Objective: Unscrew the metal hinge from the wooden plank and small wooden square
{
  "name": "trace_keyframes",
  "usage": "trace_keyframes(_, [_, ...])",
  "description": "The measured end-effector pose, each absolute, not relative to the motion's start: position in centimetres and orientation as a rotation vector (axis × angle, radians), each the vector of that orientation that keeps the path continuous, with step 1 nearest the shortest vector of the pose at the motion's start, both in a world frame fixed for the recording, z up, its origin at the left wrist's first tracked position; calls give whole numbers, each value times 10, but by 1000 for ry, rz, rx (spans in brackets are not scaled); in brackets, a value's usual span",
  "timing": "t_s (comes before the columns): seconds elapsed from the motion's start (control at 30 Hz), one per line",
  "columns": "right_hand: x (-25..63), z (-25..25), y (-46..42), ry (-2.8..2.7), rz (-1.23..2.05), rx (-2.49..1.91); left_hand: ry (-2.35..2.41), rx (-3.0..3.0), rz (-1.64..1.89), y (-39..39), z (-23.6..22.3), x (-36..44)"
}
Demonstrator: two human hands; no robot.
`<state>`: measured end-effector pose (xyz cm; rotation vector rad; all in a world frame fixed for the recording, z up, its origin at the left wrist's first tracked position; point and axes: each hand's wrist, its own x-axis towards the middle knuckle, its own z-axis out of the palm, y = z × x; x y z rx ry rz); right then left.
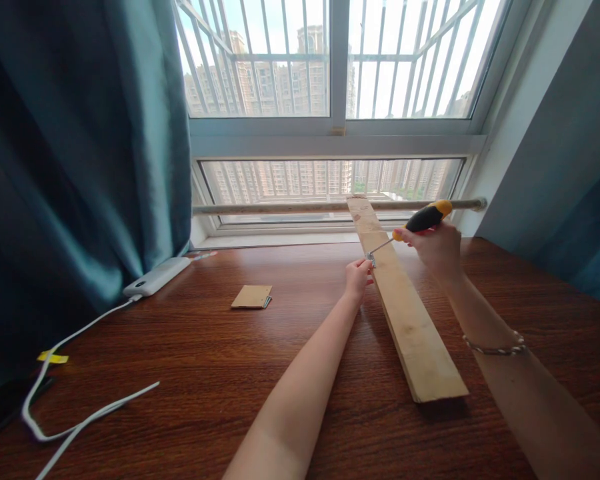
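Note:
A long wooden board (415,327) lies at a slant on the table, its far end resting near the window rail. At the board's left edge sits a small metal piece (372,260), perhaps a hinge or bracket; its exact kind is too small to tell. My left hand (359,277) is closed, its fingertips pinching this piece against the board. A screwdriver (427,217) with a black and yellow handle is gripped in my right hand (437,248). Its shaft slopes down to the left, and the tip meets the metal piece.
On the brown table (190,340) lies a cardboard square (251,297) with small screws at its right corner. A white power bank (157,276) with a white cable (100,323) is by the curtain (105,133). A metal rail (275,209) crosses the window.

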<state>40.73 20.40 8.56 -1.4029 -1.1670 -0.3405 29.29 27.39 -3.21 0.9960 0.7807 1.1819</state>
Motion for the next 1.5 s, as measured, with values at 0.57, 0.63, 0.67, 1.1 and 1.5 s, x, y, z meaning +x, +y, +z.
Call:
trace_keyframes(0.57, [400,107,233,-1496,455,-915,806,1008,1227,271,-30,292])
trace_keyframes(0.63, [399,108,229,-1524,510,-899,801,1007,1227,270,-30,292])
trace_keyframes(0.67, [398,109,228,-1511,482,-925,795,1004,1224,270,-30,292])
trace_keyframes(1.1, [398,91,242,-1218,-415,-1271,962,1096,1206,277,-31,296])
trace_keyframes(1.5, [397,95,238,-1263,-348,-1237,1067,1032,1102,284,-15,292])
